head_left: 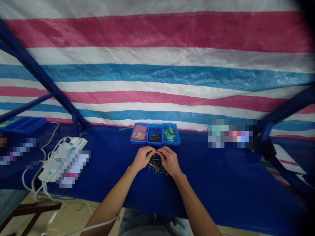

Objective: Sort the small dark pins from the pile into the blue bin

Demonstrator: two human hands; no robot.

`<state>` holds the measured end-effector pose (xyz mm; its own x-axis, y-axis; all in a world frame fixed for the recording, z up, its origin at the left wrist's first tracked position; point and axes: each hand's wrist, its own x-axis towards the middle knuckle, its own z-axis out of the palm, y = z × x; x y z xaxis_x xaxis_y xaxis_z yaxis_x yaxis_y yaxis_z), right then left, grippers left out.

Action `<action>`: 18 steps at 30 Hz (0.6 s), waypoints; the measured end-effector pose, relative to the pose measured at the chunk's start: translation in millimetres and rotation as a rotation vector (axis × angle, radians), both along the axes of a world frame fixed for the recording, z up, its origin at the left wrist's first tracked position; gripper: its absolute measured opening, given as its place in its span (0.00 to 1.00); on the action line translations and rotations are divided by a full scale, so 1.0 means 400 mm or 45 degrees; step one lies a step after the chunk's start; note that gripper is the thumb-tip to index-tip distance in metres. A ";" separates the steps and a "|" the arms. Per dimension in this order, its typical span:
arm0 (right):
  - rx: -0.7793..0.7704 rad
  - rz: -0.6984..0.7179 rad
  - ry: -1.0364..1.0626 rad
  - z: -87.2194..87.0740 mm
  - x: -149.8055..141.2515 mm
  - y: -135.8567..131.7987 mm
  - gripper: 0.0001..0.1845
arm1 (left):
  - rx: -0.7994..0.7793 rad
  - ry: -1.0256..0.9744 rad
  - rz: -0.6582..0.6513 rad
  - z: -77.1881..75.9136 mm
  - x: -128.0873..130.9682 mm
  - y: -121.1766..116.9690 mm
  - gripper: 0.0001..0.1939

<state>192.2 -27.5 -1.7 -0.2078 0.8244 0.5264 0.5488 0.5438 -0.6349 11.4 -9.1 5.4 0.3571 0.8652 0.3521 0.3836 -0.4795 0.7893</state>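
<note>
Nails are lying loose on the bench — left hand and right hand are arching over them, fingers touching; any grip is unclear.

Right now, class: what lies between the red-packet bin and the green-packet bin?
A blue bin of thin metal nails, in the head view.

Three plastic bins along the table's far edge, nails in the middle bin, loose nails before them, power strip at left
</note>
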 end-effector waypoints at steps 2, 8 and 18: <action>-0.006 -0.004 -0.018 0.001 0.000 0.000 0.12 | -0.005 0.008 -0.005 0.001 -0.001 -0.001 0.12; -0.007 -0.007 -0.061 0.008 0.000 -0.002 0.12 | -0.006 0.026 -0.009 0.000 0.000 -0.002 0.15; -0.020 -0.035 -0.179 0.001 -0.008 -0.001 0.16 | -0.006 0.008 -0.013 0.000 0.000 -0.003 0.13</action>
<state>188.9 -28.0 -1.4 -0.2558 0.8387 0.4807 0.6476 0.5179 -0.5590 11.5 -10.2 5.6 0.3680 0.8631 0.3459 0.3840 -0.4799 0.7888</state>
